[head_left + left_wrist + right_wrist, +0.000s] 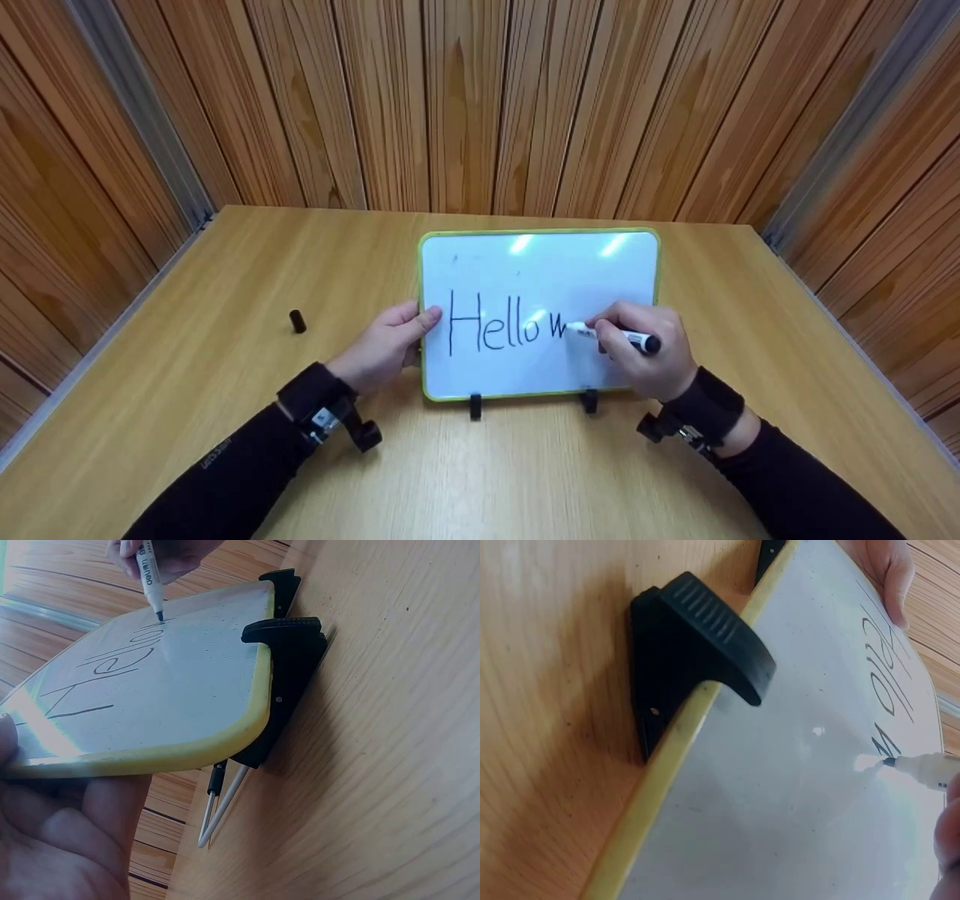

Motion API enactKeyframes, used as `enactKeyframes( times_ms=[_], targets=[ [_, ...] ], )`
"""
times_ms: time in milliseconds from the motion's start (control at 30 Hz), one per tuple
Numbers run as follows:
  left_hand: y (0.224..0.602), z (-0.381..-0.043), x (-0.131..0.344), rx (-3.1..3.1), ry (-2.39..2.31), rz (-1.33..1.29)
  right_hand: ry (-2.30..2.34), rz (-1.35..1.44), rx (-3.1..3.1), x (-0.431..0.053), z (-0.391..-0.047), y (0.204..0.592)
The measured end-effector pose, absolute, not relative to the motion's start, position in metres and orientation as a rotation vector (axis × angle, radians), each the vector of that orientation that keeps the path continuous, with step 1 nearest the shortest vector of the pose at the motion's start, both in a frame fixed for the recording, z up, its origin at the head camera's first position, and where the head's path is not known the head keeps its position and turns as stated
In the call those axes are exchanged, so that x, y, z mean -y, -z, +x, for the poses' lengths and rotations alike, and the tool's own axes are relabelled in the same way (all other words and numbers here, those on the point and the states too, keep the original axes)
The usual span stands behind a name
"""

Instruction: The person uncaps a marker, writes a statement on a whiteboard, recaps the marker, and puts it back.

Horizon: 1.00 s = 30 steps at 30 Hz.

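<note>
A small whiteboard (525, 262) with a yellow-green frame leans on a stand with black feet (289, 667). Black writing on it reads "Hello" and then a "w". My left hand (394, 337) grips the board's left edge, thumb on the front and fingers behind, as the left wrist view also shows. In my right hand (652, 349) a white marker (611, 335) is pinched, its dark tip at the end of the "w" in the right wrist view (930, 769). The marker's black rear end points to the right, away from the letters.
A black marker cap (298, 322) stands on the wooden table (225, 360), left of the left hand. Wood-panelled walls (465, 105) rise behind the table and on both sides. Ceiling light reflects off the board's upper part.
</note>
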State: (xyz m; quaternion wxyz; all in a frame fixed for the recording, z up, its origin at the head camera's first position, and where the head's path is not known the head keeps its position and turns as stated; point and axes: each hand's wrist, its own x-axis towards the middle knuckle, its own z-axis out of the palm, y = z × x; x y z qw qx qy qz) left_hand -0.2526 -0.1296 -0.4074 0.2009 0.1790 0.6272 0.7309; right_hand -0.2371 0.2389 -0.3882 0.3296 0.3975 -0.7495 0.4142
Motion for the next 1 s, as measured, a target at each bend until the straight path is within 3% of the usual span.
enactKeyframes(
  times_ms=[1000],
  targets=[
    [0.4065,-0.2526,0.1296,-1.792,-2.016,0.505,-1.047,1.012,1.886,-0.2474,-0.2354,0.3821]
  ],
)
